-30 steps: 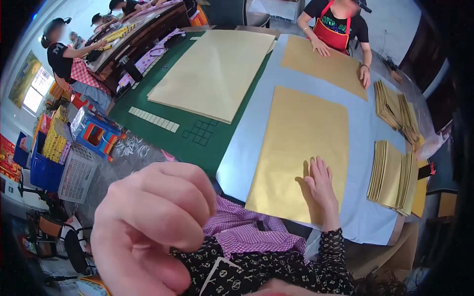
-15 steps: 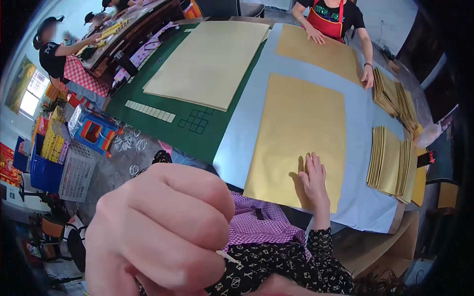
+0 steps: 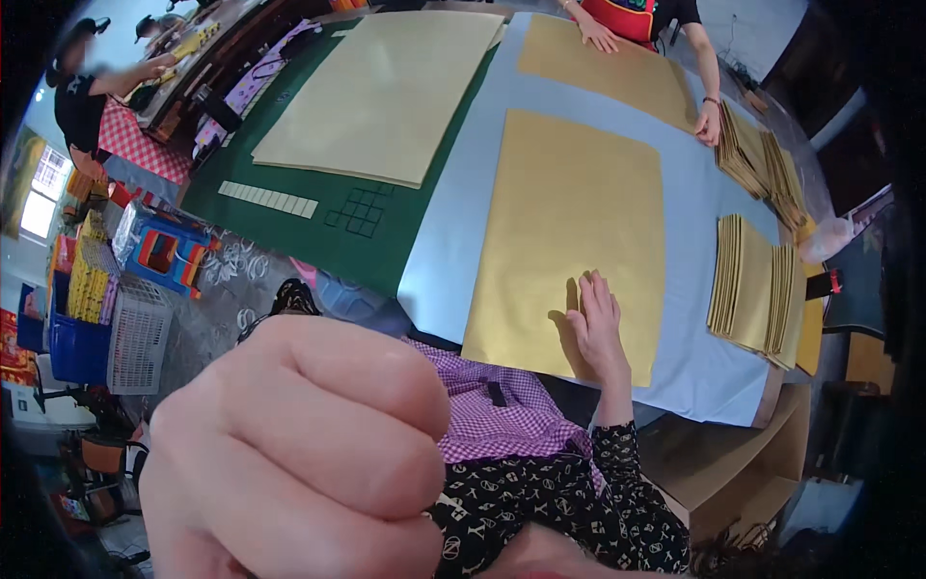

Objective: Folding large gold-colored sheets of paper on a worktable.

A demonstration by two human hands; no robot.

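Close up at the lower left, my left hand [image 3: 299, 454] is curled into a fist, its knuckles filling much of the view. Whatever its fingers may hold is hidden. My right hand [image 3: 600, 328] lies with fingers stretched out on a large gold paper sheet [image 3: 574, 212], near the sheet's front edge. That sheet rests on a pale blue cover [image 3: 439, 232]. Across the table, a person in a red apron [image 3: 617, 17] has one hand on another gold sheet [image 3: 617, 72] and the other hand at its right corner, beside folded gold stacks.
A stack of cream sheets [image 3: 386, 96] lies on the green mat [image 3: 289, 256] at left. Bundles of folded gold paper [image 3: 741, 280] stand at the right edge. An open cardboard box [image 3: 743, 454] is below. Crates [image 3: 140, 333] and a blue bin [image 3: 79, 338] stand on the floor at left.
The table and everything on it sit slightly higher and further left in view. My left fist stays close up, a little further left; my right hand remains on the gold sheet.
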